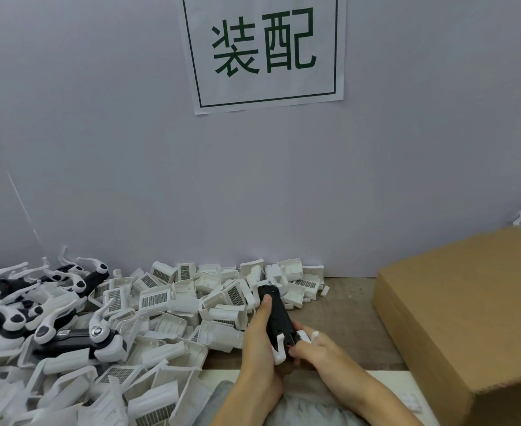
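Left hand (257, 336) grips the black handle (276, 318), thumb on top, held just above the tabletop (345, 318) beside the white parts pile (173, 302). Right hand (317, 348) pinches the white clip (302, 336) at its near end.

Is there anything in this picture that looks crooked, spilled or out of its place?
Slightly. The paper sign on the wall hangs tilted, its lower edge rising to the right, though the wide lens may add to this. One small white piece lies alone on the table, apart from the pile of white housings.
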The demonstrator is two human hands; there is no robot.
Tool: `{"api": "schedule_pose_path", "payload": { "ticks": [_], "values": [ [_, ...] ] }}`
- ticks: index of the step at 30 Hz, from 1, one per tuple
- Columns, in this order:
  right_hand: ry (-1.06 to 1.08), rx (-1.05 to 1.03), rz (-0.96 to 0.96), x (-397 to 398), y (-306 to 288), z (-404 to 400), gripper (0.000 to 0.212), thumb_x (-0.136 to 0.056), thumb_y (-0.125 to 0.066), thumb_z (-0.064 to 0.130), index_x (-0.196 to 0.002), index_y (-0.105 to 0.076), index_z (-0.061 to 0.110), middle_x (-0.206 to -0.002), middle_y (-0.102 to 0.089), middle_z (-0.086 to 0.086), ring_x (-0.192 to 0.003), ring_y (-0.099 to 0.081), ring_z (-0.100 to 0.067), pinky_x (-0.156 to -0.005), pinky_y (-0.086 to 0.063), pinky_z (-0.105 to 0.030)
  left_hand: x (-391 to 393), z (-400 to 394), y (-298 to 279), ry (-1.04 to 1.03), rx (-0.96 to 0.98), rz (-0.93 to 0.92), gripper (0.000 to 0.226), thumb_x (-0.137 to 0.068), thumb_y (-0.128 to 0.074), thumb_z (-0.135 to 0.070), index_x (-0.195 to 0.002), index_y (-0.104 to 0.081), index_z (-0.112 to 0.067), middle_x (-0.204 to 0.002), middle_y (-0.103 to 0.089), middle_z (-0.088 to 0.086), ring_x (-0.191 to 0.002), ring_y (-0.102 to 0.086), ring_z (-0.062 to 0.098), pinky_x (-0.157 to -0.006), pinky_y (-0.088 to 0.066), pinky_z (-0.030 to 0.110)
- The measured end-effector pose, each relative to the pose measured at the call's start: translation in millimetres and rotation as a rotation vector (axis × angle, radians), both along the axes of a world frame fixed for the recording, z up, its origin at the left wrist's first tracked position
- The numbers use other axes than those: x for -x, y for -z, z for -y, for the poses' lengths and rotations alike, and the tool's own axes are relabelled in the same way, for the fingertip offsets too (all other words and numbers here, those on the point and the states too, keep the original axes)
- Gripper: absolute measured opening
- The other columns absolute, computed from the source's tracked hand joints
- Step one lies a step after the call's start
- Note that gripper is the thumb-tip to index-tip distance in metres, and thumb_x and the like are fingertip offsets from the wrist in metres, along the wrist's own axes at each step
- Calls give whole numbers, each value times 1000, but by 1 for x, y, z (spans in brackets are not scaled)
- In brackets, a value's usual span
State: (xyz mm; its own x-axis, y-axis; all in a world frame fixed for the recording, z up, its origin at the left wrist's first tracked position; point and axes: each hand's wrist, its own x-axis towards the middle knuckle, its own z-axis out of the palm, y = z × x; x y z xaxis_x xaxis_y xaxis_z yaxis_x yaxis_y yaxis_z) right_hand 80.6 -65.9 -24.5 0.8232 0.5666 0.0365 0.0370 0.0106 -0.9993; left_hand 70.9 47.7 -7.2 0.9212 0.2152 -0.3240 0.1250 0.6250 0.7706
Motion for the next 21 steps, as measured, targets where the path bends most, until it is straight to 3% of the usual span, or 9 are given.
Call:
{"api": "schedule_pose_path", "payload": {
  "ticks": [4, 9, 12, 14, 17, 21],
  "values": [
    [74, 32, -6, -1, 2, 0, 27, -93, -55, 17, -117, -67, 22, -78, -72, 13, -73, -63, 2, -68, -45, -10, -3, 0, 9, -15, -153, 63, 45, -94, -62, -43, -115, -66, -3, -84, -70, 15, -81, -68, 34, -70, -56, 45],
    [121, 74, 10, -3, 5, -2, 29, -100, -50, 14, -116, -65, 33, -88, -75, 15, -79, -67, 3, -73, -49, -10, -2, -3, 11, 20, -81, 66, 38, -94, -61, -42, -101, -68, -5, -79, -69, 13, -67, -68, 29, -54, -55, 36],
    [164, 26, -71, -5, 7, -3, 28, -100, -51, 16, -121, -64, 29, -88, -76, 15, -73, -67, 6, -69, -49, -10, -2, -5, 11, 50, -22, 52, 41, -96, -52, -40, -93, -65, -1, -89, -63, 20, -76, -60, 32, -59, -53, 36],
    [180, 25, -48, -7, 8, -4, 27, -102, -49, 19, -121, -65, 29, -92, -77, 12, -80, -70, 1, -75, -52, -16, -1, -5, 11, 61, 22, 95, 42, -95, -44, -34, -91, -68, 1, -93, -63, 23, -83, -57, 35, -63, -55, 40],
    [324, -31, -14, -8, 7, -3, 21, -102, -50, 21, -116, -64, 28, -101, -76, 1, -90, -73, -11, -78, -56, -27, -3, -5, 14, 14, 71, 157, 43, -97, -37, -26, -108, -67, 4, -98, -67, 25, -87, -62, 36, -72, -54, 45],
    [595, -53, 134, -9, 5, 0, 22, -101, -53, 18, -111, -57, 36, -105, -64, 8, -88, -63, 1, -69, -44, -14, -6, -6, 16, -81, 12, 183, 28, -102, -49, -19, -122, -59, -3, -102, -71, 25, -80, -69, 32, -61, -59, 43]
  ]
}}
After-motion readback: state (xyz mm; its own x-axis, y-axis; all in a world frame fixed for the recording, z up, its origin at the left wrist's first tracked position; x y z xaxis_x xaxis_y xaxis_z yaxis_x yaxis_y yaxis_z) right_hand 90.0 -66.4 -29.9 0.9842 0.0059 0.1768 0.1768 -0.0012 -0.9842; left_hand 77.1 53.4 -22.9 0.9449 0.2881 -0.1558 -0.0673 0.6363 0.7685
